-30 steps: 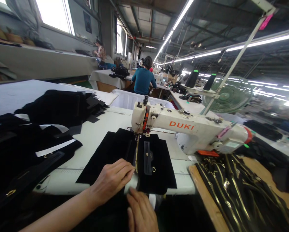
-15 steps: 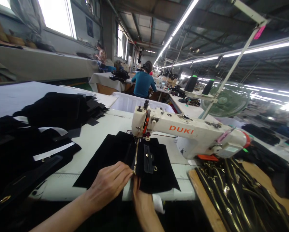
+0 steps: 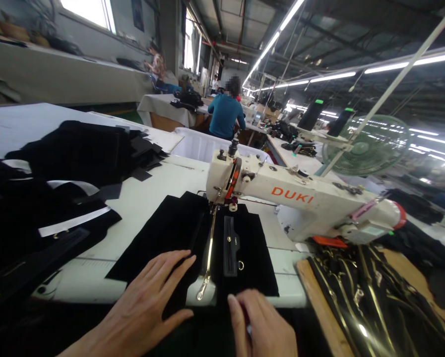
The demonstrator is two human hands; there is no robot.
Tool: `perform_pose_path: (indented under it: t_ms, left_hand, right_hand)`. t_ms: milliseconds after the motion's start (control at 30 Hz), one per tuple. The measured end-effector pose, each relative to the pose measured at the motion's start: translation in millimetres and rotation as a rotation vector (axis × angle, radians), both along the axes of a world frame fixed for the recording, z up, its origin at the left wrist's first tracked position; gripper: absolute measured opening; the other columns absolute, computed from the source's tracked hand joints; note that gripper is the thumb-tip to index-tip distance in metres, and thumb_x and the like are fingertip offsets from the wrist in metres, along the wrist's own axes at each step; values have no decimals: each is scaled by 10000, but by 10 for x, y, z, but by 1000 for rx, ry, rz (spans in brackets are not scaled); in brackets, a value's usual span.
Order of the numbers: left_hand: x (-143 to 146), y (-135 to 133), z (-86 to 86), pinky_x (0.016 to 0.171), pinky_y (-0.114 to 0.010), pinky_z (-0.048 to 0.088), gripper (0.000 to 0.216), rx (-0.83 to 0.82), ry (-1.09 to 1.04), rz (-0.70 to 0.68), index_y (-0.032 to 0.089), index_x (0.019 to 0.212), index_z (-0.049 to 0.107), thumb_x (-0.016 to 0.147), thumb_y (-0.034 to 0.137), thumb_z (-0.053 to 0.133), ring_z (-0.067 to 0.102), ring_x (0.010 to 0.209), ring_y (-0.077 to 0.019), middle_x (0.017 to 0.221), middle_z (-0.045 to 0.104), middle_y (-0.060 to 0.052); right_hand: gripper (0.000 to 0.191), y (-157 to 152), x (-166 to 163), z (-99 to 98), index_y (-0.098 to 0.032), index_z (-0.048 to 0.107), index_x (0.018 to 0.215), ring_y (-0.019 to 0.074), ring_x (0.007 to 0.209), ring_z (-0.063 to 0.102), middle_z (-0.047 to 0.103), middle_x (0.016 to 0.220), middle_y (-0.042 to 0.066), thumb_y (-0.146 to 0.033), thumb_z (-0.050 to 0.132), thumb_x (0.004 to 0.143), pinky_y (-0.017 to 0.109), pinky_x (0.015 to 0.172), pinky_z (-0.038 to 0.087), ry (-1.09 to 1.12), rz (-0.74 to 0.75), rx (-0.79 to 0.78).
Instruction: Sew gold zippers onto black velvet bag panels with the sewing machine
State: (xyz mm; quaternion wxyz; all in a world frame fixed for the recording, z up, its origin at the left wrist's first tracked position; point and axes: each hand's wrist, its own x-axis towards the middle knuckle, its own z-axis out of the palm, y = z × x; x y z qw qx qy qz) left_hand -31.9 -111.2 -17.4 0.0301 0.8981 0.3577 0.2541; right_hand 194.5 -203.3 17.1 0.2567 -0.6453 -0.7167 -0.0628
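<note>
A gold-toothed zipper (image 3: 209, 253) runs from under the head of a white sewing machine (image 3: 292, 193) toward me, its pull hanging at the near end. Black fabric panels (image 3: 162, 233) lie on either side of it. On the right-hand panel are a dark zipped pocket strip (image 3: 229, 248) and a gold ring (image 3: 241, 266). My left hand (image 3: 151, 292) is open, fingers spread over the near edge of the left panel. Below the right panel, my right hand (image 3: 265, 322) is curled closed around something small that I cannot make out.
Black cut pieces (image 3: 84, 158) and black parts with white strips (image 3: 75, 222) are piled on the left. Several gold zippers (image 3: 359, 297) lie on a wooden board (image 3: 322, 307) at right. A white bin (image 3: 192, 146) stands behind the machine; a person (image 3: 224, 116) sits beyond.
My left hand has let go of the zipper's near end and opened. My right hand has come out from beneath the fabric and moved right. The zipper now lies straight, and the view has shifted slightly.
</note>
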Motion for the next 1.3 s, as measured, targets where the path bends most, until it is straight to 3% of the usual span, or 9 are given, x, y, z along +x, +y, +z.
perform_pose_path:
  t_ms: [100,167,300,467,600,800,933,1100,1300]
  left_hand:
    - [-24,27,-16,987,-377,541,471,66,-28,-15,220,1394,506,943,316,602,591,1181,-263,1344,590,-84]
    - [-42,78,33,954,-326,548,357,108,-91,-17,211,1355,546,1010,278,481,626,1118,-224,1274,642,-68]
    - [-70,171,186,995,-329,505,342,134,-157,-22,222,1351,562,1040,271,430,607,1157,-215,1290,648,-48]
    - [-24,122,190,1025,-311,469,298,204,-28,-186,199,1297,596,1037,254,462,630,1126,-191,1236,690,-29]
    - [-18,21,113,960,-387,542,679,73,18,-142,179,1380,521,856,579,686,598,1157,-295,1297,636,-103]
    - [13,30,8,997,-366,517,496,-43,-99,-111,231,1341,550,868,85,515,577,1149,-249,1215,633,-72]
    - [15,73,-1,1003,-350,495,547,18,-98,-167,220,1367,551,881,12,414,588,1140,-224,1239,638,-73]
    - [18,111,-29,1151,-389,366,578,103,42,-283,174,1416,497,879,-16,402,544,1276,-206,1383,604,-63]
    - [37,129,-36,1141,-413,392,610,34,60,-305,175,1444,465,866,-11,407,539,1290,-217,1385,603,-73]
  right_hand:
    - [367,306,-15,78,-170,544,1320,296,1182,608,625,1310,140,-295,516,976,453,964,524,-2,194,24]
    - [479,442,-71,35,-173,471,1406,307,1286,526,560,1405,126,-309,568,957,521,1091,424,-18,257,-51]
    - [304,466,-209,-156,-168,591,1242,266,984,645,678,1083,97,-169,516,947,483,981,499,-3,242,-57]
    - [414,391,-289,-287,-100,593,1251,256,756,587,634,850,89,-10,411,890,433,721,539,-101,178,76]
    - [352,370,-236,-230,-165,600,1264,264,873,590,630,976,97,-113,515,926,431,787,537,74,183,-18]
    - [271,389,-290,-193,-260,654,1091,268,969,578,625,1037,64,-159,677,840,451,866,512,355,66,-14]
    - [218,413,-403,-233,-224,645,977,278,924,574,633,971,69,-85,539,846,493,825,510,285,34,26]
    - [408,369,-381,-251,-216,632,1126,257,1005,594,647,1034,68,-5,431,840,498,996,478,232,106,63]
    - [513,320,-214,-223,-202,526,1372,265,1120,592,568,1275,123,-114,513,867,417,944,540,354,22,-72]
